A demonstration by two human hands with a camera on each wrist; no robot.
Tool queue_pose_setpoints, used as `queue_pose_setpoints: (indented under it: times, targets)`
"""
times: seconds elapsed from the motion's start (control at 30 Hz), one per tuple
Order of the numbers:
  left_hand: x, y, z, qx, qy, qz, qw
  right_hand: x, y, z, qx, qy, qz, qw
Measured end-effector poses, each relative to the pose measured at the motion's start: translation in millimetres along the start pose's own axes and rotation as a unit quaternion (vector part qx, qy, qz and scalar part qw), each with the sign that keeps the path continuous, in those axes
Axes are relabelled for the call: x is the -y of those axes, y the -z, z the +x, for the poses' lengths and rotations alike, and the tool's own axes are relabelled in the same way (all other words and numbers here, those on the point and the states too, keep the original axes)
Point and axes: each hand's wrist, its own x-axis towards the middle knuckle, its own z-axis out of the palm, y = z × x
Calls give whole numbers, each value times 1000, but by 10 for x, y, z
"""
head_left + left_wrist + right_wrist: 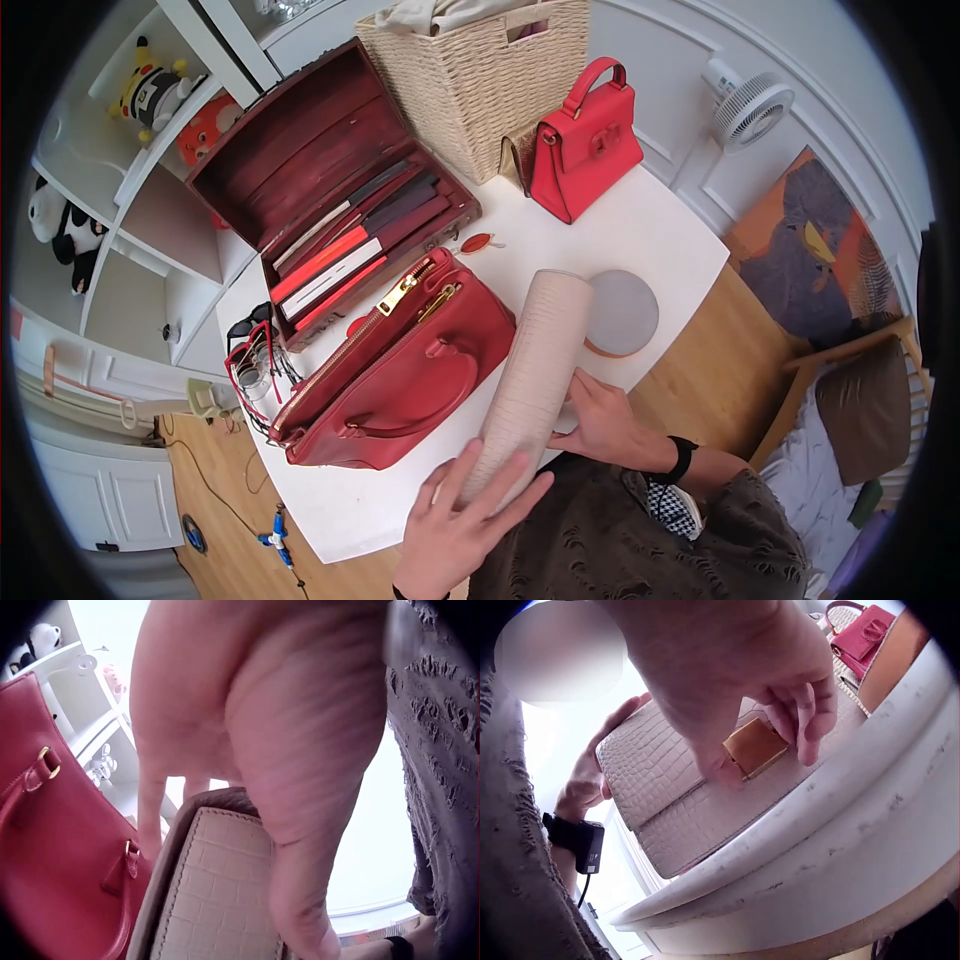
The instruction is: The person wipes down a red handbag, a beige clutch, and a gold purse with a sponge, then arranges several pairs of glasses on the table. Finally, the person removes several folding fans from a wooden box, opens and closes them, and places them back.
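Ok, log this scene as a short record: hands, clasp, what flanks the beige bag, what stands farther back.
Left hand: grips one end of the beige bag
Right hand: thumb and fingers at the gold clasp
Clasp state: fastened or not, unclear
Flanking: large red handbag, round grey object
Farther back: open dark-red trunk, small red handbag, wicker basket

In the head view, white shelves [118,310] stand at nine to ten o'clock and a white door [105,490] with a dark handle at eight. Wood floor [205,480] shows at eight o'clock and again between three and four. The white panelled wall [665,50] runs at one o'clock, a white fan [755,112] at two, an orange-and-grey picture [800,240] near three. Wooden-framed furniture [860,342] with pale bedding [785,490] sits around four. Light is bright, whiting out parts of both wrist views.
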Motion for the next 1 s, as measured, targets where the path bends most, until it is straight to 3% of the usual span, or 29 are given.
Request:
queue_pose_setpoints:
  times: [0.1, 0.17, 0.3, 0.4, 0.47, 0.57, 0.67, 0.8, 0.87, 1.0]
  targets:
    - [-18, -13, 35, 59, -53, 36, 996, -20, 18, -17, -10, -4, 12, 1000]
    - [-17, -84, -15, -16, -25, -20, 999, -22, 45, -28, -2, 2, -4, 1000]
    - [57, -112, -43, -68, -57, 0, 996, -4, 51, -22, 11, 13, 11, 1000]
    - [-38, 29, 33, -18, -7, -11, 1000, -7, 56, -20, 30, -12, 38, 999]
    - [-67, 90, 32, 24, 38, -91, 995, -11, 33, -42, 64, -116, 218, 967]
    - [-32, 103, 28, 67, 29, -17, 997, -29, 16, -60, 59, -68, 235, 968]
    - [-11, 70, 31, 49, 11, 18, 999, -55, -10, -67, 70, -63, 250, 964]
    - [-83, -28, 22, 15, -9, 9, 1000, -39, 4, -46, 39, -58, 182, 981]
    - [-113, -39, 39, -4, -11, 26, 1000, 9, 72, -32, 38, -49, 48, 997]
    - [-57, -33, 40, -5, -32, 33, 999, -15, 19, -59, 32, -82, 81, 993]
